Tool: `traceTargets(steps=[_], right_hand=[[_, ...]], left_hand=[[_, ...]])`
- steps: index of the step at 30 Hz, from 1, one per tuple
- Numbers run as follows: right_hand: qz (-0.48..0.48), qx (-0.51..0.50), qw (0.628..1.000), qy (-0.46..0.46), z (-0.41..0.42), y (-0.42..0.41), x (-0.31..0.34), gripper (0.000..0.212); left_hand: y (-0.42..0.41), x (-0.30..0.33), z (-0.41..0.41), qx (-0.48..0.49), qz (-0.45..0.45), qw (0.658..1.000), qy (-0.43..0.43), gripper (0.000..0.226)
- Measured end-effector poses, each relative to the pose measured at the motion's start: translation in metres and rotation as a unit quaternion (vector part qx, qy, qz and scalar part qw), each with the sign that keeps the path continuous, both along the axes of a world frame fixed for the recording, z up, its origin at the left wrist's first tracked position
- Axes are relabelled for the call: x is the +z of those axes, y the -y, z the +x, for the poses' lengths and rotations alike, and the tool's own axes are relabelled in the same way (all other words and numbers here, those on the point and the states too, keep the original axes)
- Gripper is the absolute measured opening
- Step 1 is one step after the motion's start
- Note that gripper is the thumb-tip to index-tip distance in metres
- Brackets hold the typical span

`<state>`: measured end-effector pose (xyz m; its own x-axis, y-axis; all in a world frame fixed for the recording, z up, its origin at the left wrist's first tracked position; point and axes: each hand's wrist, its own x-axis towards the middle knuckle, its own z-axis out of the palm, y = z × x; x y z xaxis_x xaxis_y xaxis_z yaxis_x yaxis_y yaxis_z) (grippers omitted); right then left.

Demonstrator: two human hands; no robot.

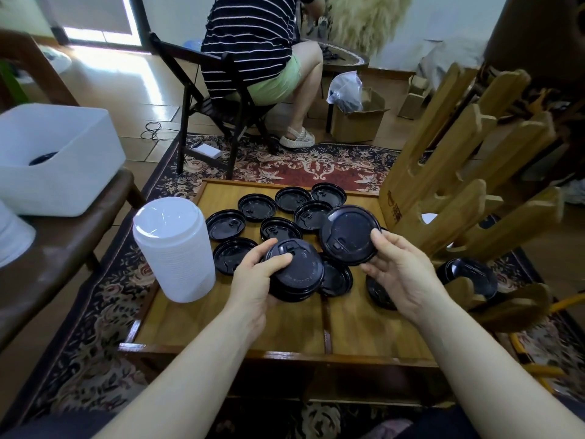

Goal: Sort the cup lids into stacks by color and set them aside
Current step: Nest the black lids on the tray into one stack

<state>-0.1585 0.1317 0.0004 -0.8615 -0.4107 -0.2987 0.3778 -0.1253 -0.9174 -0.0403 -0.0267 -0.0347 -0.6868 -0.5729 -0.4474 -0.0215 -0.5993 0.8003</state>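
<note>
A short stack of black lids (299, 274) rests in my left hand (254, 280), thumb pressed on top, just above the wooden table (285, 324). My right hand (400, 267) holds a single black lid (349, 234) tilted up, to the right of that stack. Several loose black lids (258, 206) lie upside down on the far part of the table. One more black lid (337, 277) lies under the stack, another (378, 291) is partly hidden below my right hand. A tall stack of white lids (175, 245) stands at the table's left edge.
A wooden lid rack (468, 191) stands on the right with a black lid (468, 274) in its lower slot. A white bin (53, 156) sits on a brown chair at left. A seated person (253, 49) and a cardboard box (357, 118) are beyond the table.
</note>
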Motion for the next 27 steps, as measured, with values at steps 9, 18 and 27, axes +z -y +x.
traceTargets(steps=[9,18,27], right_hand=[[0.031,0.120,0.992,0.037,0.011,0.008,-0.008,0.032],[0.146,0.155,0.973,-0.093,0.017,0.010,-0.014,0.026],[0.139,0.229,0.962,-0.058,0.022,0.012,-0.017,0.050]], left_hand=[[-0.007,0.005,-0.002,-0.014,-0.009,1.000,-0.009,0.035],[-0.011,0.006,0.000,-0.077,-0.037,0.996,-0.011,0.065],[-0.007,0.001,-0.001,-0.031,-0.029,0.998,-0.038,0.039]])
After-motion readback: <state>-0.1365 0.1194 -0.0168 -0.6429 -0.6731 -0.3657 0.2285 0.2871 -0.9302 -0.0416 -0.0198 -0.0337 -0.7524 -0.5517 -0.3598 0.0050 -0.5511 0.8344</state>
